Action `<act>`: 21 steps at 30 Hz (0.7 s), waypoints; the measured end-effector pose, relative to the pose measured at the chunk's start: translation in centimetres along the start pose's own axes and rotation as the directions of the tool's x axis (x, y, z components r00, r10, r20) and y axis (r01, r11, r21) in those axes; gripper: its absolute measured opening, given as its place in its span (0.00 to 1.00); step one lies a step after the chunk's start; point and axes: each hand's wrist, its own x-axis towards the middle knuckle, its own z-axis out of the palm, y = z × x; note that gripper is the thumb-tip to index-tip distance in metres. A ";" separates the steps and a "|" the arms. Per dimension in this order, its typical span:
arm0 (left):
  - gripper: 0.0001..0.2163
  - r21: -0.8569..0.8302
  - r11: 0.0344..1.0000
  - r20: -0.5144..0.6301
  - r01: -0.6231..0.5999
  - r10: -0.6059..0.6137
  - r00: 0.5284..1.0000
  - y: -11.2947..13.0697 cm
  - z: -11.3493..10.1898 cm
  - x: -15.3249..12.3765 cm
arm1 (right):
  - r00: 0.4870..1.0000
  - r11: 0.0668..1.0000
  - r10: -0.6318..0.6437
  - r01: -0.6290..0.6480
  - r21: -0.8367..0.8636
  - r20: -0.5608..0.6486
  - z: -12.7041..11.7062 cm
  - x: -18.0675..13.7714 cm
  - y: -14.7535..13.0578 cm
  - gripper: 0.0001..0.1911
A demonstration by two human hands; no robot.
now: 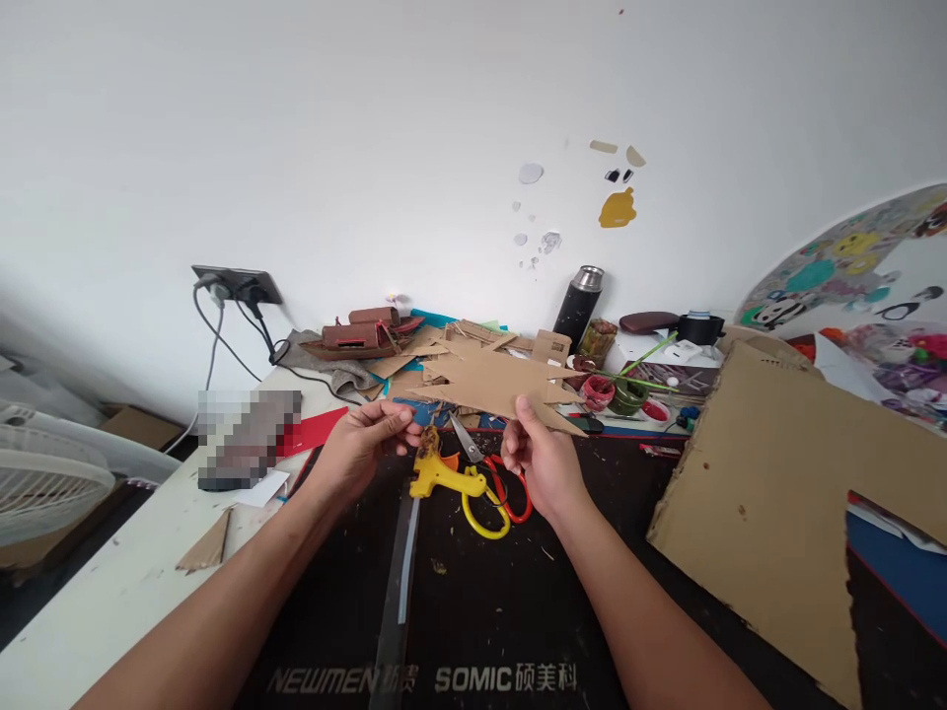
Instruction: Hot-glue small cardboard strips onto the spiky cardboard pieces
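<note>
Our fingers (396, 416) pinch the jagged cardboard cutout (495, 385) along its lower edge, the left hand (362, 449) closed on its left tip and the right hand (544, 463) on its lower right, holding it up at the centre of the frame above the black mat (480, 611). It looks light and fairly stiff, but we judge that its thin spikes would crease easily, so the broader middle seems the safer grip. Just below lie a yellow glue gun (442, 477) and scissors (492, 493), and a large cardboard sheet (769, 503) fills the lower right.
</note>
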 end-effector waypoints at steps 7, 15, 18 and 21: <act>0.20 0.165 0.983 -0.024 -0.085 0.090 0.996 0.1 -0.7 0.2 | 0.997 0.997 0.060 -0.061 0.043 0.038 -0.4 0.3 0.0 0.35; 0.15 0.642 0.752 -0.055 -0.149 0.239 0.969 0.4 -2.1 1.1 | 0.992 0.983 0.115 -0.121 0.140 0.051 -0.5 0.7 0.3 0.32; 0.22 0.550 0.817 -0.047 -0.170 0.234 0.971 0.6 -2.1 1.1 | 0.991 0.982 0.126 -0.132 0.134 0.046 -0.5 0.7 0.1 0.31; 0.27 0.377 0.922 0.030 -0.085 0.079 0.996 0.9 -1.7 0.6 | 0.991 0.986 0.123 -0.128 0.104 0.053 -0.4 0.6 0.1 0.30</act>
